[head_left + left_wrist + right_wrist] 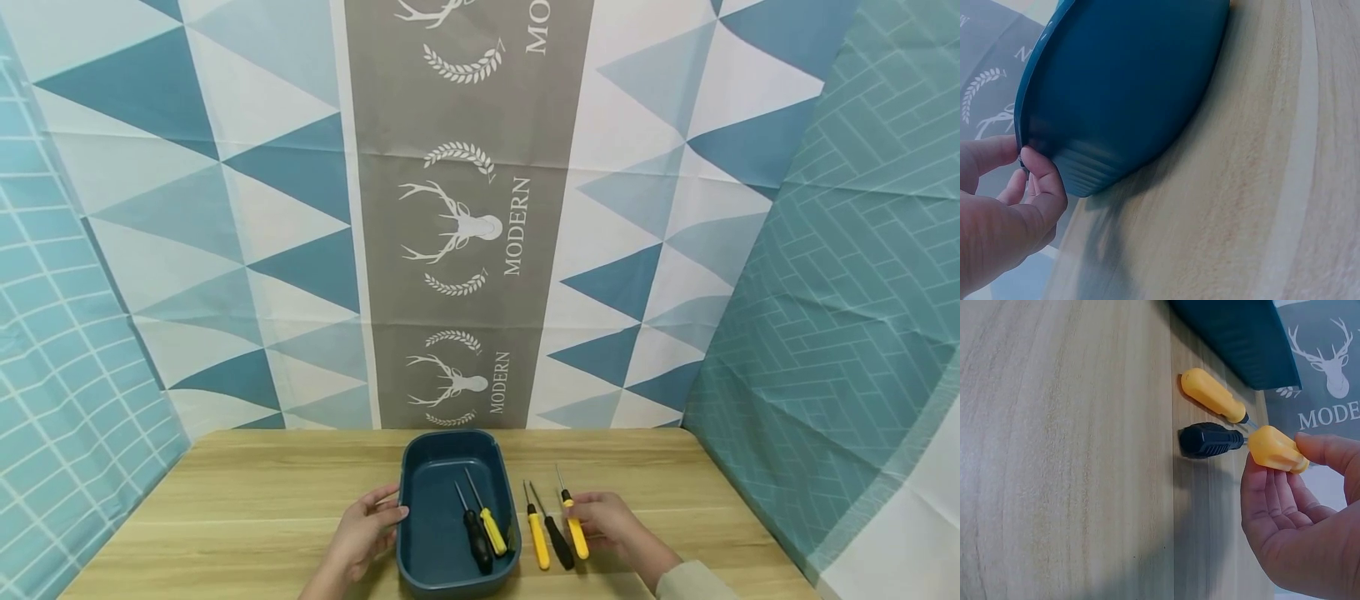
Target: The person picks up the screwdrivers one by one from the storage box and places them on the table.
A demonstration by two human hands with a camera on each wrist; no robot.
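Our right hand (609,523) pinches a yellow screwdriver (577,534), tip pointing away. The blue tray (433,521) sits left of that hand, its edge pinched by our left hand (366,532).

Pale wood tabletop (262,483) before a triangle-patterned blue-and-white backdrop (285,208) with grey deer-print panel (457,275), teal brick-patterned sheet (847,233) at right

Bright head view, dimmer wrist views, soft shadows on tabletop (1222,187)
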